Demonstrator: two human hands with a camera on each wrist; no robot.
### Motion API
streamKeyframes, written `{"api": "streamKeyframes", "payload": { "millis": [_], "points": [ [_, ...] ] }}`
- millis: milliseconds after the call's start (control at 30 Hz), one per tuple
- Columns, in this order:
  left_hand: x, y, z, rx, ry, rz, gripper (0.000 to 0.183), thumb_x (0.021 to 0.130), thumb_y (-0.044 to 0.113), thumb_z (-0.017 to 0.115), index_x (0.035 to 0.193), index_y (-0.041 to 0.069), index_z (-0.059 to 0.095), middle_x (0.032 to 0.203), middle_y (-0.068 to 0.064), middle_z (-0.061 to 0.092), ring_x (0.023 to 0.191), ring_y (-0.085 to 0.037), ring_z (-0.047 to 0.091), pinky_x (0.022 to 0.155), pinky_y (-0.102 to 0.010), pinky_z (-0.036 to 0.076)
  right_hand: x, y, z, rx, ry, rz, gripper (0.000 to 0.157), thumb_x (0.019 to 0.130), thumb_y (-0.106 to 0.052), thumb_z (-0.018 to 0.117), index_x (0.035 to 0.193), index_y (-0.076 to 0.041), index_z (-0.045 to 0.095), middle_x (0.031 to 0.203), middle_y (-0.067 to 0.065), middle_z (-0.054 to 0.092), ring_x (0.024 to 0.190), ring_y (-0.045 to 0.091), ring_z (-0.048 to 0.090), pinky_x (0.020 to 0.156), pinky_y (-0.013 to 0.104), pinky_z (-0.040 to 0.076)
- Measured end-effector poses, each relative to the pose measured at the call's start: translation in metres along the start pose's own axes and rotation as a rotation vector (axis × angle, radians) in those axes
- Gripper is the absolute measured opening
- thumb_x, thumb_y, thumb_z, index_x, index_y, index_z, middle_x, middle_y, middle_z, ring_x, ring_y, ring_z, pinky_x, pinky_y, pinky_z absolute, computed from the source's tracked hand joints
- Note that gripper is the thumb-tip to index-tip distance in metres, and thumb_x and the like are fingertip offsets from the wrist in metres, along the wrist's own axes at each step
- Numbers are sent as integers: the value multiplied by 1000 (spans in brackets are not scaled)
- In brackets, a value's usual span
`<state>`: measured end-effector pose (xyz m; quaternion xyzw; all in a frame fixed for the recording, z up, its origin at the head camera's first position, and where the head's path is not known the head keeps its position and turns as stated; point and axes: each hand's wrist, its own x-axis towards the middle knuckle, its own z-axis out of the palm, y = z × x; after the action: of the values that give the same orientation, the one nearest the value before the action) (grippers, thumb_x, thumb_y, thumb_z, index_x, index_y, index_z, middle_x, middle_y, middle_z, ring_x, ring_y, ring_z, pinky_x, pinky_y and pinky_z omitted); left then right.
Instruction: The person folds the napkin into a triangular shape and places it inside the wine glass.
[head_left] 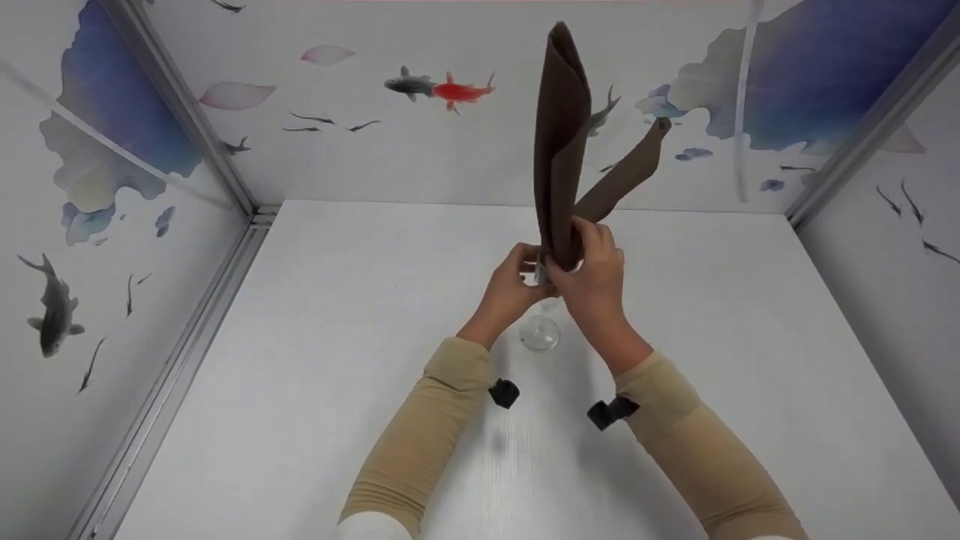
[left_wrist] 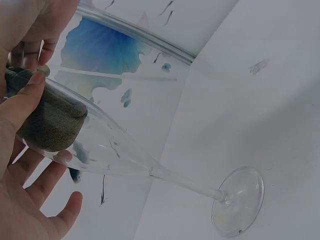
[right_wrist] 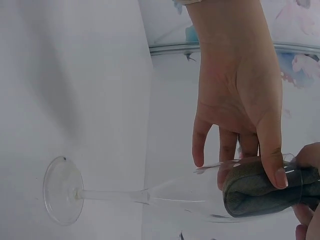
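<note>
A brown folded cloth napkin stands upright, with a tall rolled part and a shorter part leaning right. Its rounded lower end is inside the bowl of a clear champagne flute. My left hand holds the flute by its upper bowl, thumb on one side and fingers on the other; its little finger stands away from the glass. With its thumb and fingers, my right hand grips the napkin just above the rim. Below the hands shows the flute's round foot; whether it touches the table I cannot tell.
A white table spreads beneath the hands. White walls printed with fish and blue flowers enclose it at the back and both sides. Metal rails run along the left edge. Small black cameras sit at both wrists.
</note>
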<state>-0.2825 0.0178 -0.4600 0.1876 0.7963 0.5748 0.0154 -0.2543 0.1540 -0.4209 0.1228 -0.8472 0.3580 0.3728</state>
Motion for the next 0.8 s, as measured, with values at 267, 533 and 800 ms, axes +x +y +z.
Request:
{"api": "streamKeyframes", "payload": {
  "millis": [267, 533, 800],
  "points": [
    [0, 1, 1, -8, -1, -31, 54, 82, 26, 81, 126, 18, 52, 124, 6, 56, 115, -14, 52, 98, -39, 44, 8, -6, -6, 77, -21, 84, 47, 82, -13, 78, 122, 1, 59, 107, 13, 53, 88, 21, 54, 75, 37, 43],
    [-1, 2, 1, 1, -7, -40, 57, 81, 28, 82, 128, 21, 51, 124, 9, 56, 115, -12, 51, 95, -30, 44, 21, -10, -19, 61, -96, 80, 32, 83, -13, 77, 110, -2, 64, 98, 10, 54, 83, 19, 54, 71, 33, 48],
    [-1, 0, 1, -13, -15, 6, 55, 82, 27, 81, 127, 18, 52, 125, 7, 56, 116, -14, 52, 99, -39, 43, 34, -19, -34, 5, -258, 104, 30, 79, -4, 79, 105, -1, 65, 99, 13, 59, 88, 26, 60, 73, 40, 53]
  ]
}}
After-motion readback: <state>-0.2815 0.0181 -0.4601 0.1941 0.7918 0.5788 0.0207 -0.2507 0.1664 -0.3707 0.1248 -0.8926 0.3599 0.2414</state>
